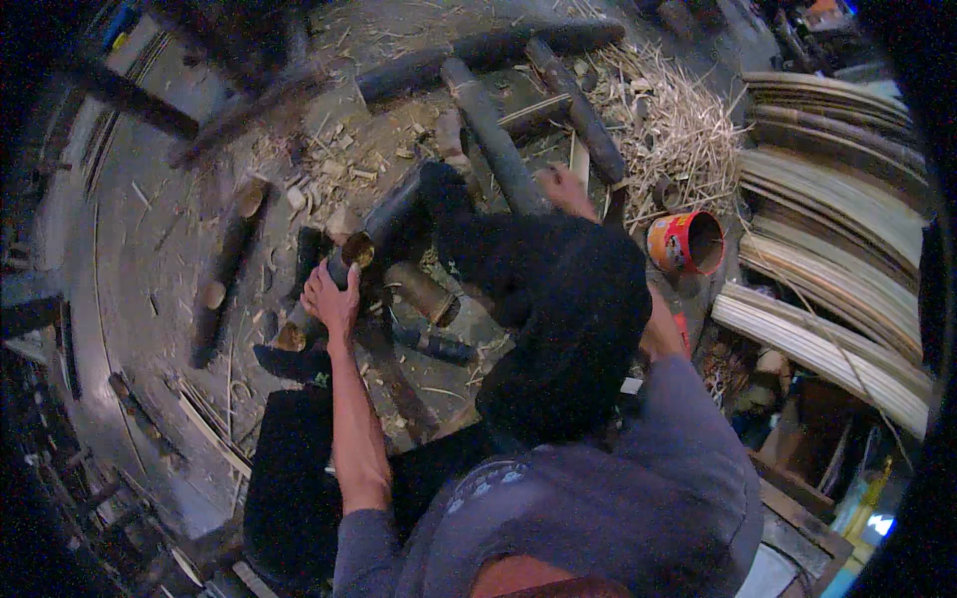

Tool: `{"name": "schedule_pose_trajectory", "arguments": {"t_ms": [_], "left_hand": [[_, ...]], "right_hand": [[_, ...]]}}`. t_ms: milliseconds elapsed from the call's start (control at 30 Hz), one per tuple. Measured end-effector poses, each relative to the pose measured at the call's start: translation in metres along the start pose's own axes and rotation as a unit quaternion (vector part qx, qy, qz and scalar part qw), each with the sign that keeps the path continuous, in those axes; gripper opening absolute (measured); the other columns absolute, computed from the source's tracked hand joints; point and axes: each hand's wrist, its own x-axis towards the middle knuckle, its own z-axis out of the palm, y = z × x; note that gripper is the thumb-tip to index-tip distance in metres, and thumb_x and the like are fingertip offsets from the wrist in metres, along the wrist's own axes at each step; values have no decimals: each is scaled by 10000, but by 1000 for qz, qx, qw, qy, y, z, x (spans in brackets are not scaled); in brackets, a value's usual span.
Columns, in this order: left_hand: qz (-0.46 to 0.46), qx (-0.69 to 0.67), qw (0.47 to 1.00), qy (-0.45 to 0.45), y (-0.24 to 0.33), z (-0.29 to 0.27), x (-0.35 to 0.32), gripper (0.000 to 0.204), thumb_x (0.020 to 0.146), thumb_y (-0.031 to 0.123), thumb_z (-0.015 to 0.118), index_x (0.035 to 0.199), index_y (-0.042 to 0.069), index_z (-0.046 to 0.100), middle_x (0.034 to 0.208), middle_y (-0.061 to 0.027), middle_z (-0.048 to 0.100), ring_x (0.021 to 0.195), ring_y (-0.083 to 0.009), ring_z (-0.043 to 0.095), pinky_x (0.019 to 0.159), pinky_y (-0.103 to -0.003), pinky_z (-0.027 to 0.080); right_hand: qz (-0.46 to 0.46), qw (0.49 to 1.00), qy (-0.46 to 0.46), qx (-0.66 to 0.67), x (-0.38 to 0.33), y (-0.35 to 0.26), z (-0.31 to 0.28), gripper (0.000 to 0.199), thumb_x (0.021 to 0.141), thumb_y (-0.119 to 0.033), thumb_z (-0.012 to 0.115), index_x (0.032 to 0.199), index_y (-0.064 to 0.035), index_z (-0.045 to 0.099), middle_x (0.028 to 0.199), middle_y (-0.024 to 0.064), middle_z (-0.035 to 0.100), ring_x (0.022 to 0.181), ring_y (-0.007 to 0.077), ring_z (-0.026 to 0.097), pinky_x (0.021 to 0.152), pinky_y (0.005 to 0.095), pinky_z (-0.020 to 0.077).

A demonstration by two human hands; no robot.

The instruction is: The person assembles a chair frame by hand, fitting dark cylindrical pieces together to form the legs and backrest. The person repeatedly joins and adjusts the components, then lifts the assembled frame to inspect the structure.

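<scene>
My left hand (334,298) is curled round the upper end of a short dark pole piece (295,334), which lies slanted by my left leg. Right beside its fingertips is the brownish cut end of a thicker dark log (395,211). My right hand (661,327) is down on the far side of my right knee, partly hidden by the black trouser leg, so its fingers cannot be made out. A small red thing (683,330) shows against it. A bare foot (566,190) sticks out beyond the right trouser leg.
A red tin (686,245) lies tipped on the right, near a heap of pale shavings (666,120). Long strips (827,349) are stacked along the right side. Several dark logs (490,135) lie ahead, another pole (227,269) on the left, with wood chips scattered between.
</scene>
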Motion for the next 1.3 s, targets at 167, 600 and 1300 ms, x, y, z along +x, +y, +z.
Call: {"name": "schedule_pose_trajectory", "arguments": {"t_ms": [167,600,1300], "left_hand": [[22,14,1000,1,-12,6,1,839,724,685,589,1337,137,424,1332,-133,444,1261,-341,344,1056,-569,147],[34,-32,998,-40,-10,4,4,933,663,669,657,1369,127,380,1375,-152,398,1297,-358,296,1053,-587,129],[60,-57,996,-22,-8,-3,13,732,691,465,724,1283,117,472,1271,-116,490,1215,-331,407,1028,-552,251]], "right_hand": [[11,973,108,-201,10,-22,82,838,787,-456,669,1395,-24,289,1162,290,533,1071,417,540,893,482,431],[-10,982,8,-191,30,-63,15,851,684,-360,718,1351,-24,310,1098,289,592,1011,433,585,847,465,472],[87,976,-193,-50,33,-44,-18,912,682,-591,706,1319,1,433,1214,169,546,1075,284,541,909,375,407]]}}
